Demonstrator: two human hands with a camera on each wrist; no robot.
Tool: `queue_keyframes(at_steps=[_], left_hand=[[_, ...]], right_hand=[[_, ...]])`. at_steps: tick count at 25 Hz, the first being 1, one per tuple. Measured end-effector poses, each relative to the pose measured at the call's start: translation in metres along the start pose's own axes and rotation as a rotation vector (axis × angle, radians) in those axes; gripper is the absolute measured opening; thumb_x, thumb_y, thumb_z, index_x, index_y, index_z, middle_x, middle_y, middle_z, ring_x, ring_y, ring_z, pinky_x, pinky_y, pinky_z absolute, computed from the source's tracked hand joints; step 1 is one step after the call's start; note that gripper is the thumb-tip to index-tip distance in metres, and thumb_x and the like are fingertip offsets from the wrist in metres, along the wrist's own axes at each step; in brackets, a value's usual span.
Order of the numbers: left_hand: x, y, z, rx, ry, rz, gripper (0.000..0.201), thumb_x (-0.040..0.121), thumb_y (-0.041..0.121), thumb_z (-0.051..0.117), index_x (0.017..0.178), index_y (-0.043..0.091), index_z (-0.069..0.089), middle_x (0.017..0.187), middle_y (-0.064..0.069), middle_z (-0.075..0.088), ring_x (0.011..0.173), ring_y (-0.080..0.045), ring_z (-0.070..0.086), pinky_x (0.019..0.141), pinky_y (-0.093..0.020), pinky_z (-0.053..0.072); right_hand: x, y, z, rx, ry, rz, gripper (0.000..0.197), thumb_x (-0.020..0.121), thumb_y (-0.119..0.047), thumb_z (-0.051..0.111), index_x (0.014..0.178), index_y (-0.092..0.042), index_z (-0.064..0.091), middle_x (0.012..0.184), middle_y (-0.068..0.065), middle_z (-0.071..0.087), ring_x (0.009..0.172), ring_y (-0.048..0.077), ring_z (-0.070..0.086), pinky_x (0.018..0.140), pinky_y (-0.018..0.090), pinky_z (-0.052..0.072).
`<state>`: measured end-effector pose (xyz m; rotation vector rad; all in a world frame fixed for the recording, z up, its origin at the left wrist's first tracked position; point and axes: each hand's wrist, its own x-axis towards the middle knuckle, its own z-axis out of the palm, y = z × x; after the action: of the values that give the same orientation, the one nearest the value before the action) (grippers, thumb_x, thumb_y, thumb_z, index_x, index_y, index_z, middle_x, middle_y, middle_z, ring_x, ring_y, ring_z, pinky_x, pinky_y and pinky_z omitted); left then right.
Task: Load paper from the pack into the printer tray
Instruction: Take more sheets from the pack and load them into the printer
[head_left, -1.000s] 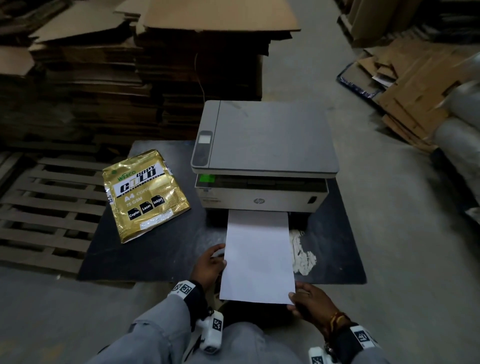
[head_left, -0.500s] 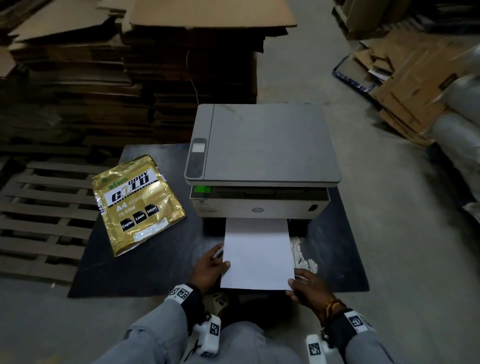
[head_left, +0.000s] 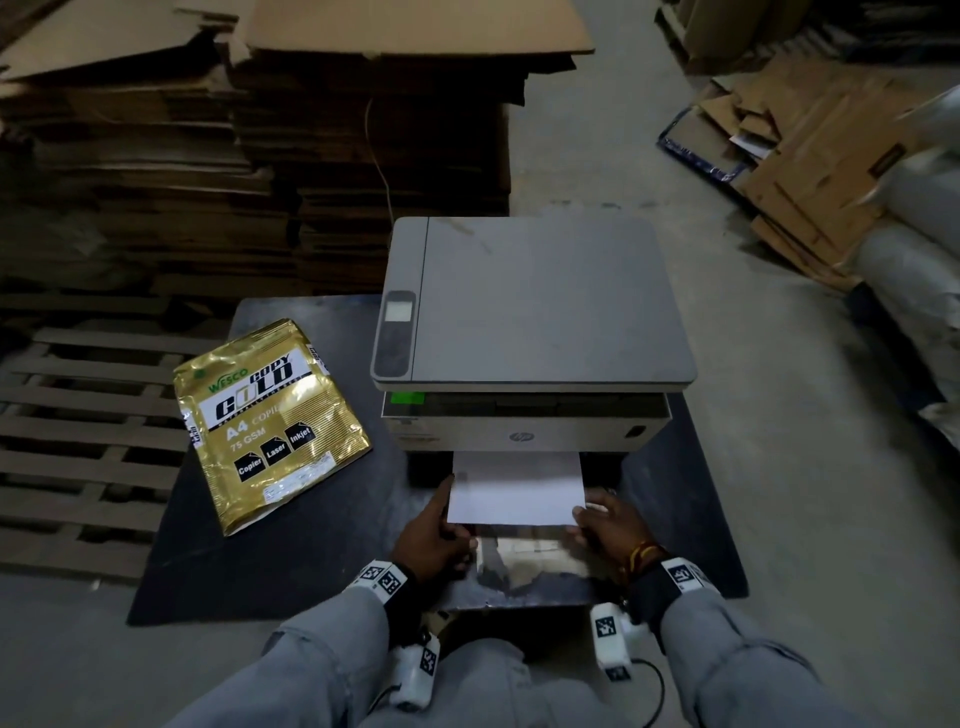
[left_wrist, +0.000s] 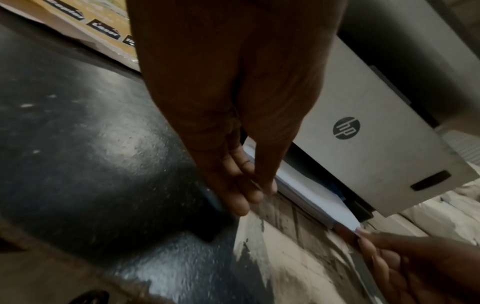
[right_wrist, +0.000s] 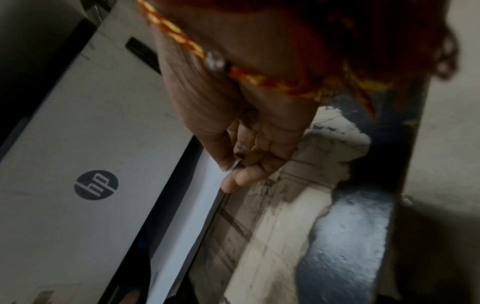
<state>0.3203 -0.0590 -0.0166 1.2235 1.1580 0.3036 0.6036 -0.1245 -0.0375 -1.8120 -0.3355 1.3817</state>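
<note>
One paper stack (head_left: 517, 486) part-way into one printer (head_left: 535, 312), with the left hand (head_left: 434, 538) and right hand (head_left: 610, 525) at its near end.
The printer stands toward the black board's (head_left: 291, 545) far edge, and one gold paper pack (head_left: 270, 421) lies by its left edge. The stack's far end is hidden in the front slot. Only the right wrist view shows thumb and fingers pinching the near right corner. The left wrist view shows straight fingers against the stack's left side. The sheets are too many to count.

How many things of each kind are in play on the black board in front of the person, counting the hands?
Printer: 1
Gold paper pack: 1
Paper stack, partly fed into the printer: 1
Hands: 2, the left hand and the right hand
Total: 5
</note>
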Motion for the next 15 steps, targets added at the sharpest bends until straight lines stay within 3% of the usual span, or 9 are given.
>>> queue_keyframes(at_steps=[2, 5, 7, 12, 15], left_hand=[[0.008, 0.000, -0.003, -0.024, 0.016, -0.033, 0.093, 0.088, -0.002, 0.071, 0.149, 0.058, 0.034, 0.073, -0.010, 0.074, 0.066, -0.024, 0.072, 0.064, -0.041, 0.063], [0.020, 0.002, -0.009, -0.077, 0.028, -0.075, 0.089, 0.090, -0.002, 0.069, 0.147, 0.058, 0.037, 0.075, -0.013, 0.071, 0.066, -0.027, 0.066, 0.061, -0.037, 0.057], [0.025, 0.006, -0.011, -0.115, 0.049, -0.103, 0.083, 0.093, -0.005, 0.064, 0.144, 0.056, 0.040, 0.078, -0.016, 0.071, 0.066, -0.027, 0.063, 0.058, -0.035, 0.055], [0.034, 0.016, -0.013, -0.135, 0.143, -0.149, 0.054, 0.094, -0.007, 0.062, 0.132, 0.031, 0.053, 0.078, -0.017, 0.070, 0.059, -0.026, 0.061, 0.062, -0.039, 0.054], [0.040, 0.023, -0.015, -0.098, 0.184, -0.163, 0.039, 0.095, -0.008, 0.060, 0.124, 0.016, 0.053, 0.086, -0.020, 0.061, 0.056, -0.024, 0.059, 0.062, -0.039, 0.053]], right_hand=[[0.006, -0.008, 0.005, -0.011, 0.028, -0.004, 0.023, 0.092, 0.004, 0.064, 0.115, 0.005, 0.060, 0.088, 0.020, 0.069, 0.069, 0.031, 0.063, 0.048, 0.027, 0.053], [0.010, -0.018, 0.010, -0.009, 0.063, -0.013, 0.023, 0.092, 0.005, 0.064, 0.114, 0.005, 0.057, 0.084, 0.020, 0.068, 0.061, 0.028, 0.061, 0.041, 0.026, 0.053], [0.012, -0.022, 0.011, -0.026, 0.082, -0.010, 0.023, 0.093, 0.002, 0.065, 0.114, 0.000, 0.056, 0.083, 0.016, 0.069, 0.065, 0.030, 0.062, 0.044, 0.028, 0.057], [0.022, -0.023, 0.011, -0.057, 0.111, 0.015, 0.031, 0.092, -0.005, 0.069, 0.121, -0.001, 0.057, 0.082, 0.016, 0.074, 0.060, 0.027, 0.064, 0.056, 0.035, 0.058], [0.023, -0.028, 0.011, -0.055, 0.121, 0.010, 0.029, 0.093, -0.005, 0.068, 0.120, -0.002, 0.057, 0.082, 0.018, 0.074, 0.050, 0.019, 0.064, 0.051, 0.031, 0.056]])
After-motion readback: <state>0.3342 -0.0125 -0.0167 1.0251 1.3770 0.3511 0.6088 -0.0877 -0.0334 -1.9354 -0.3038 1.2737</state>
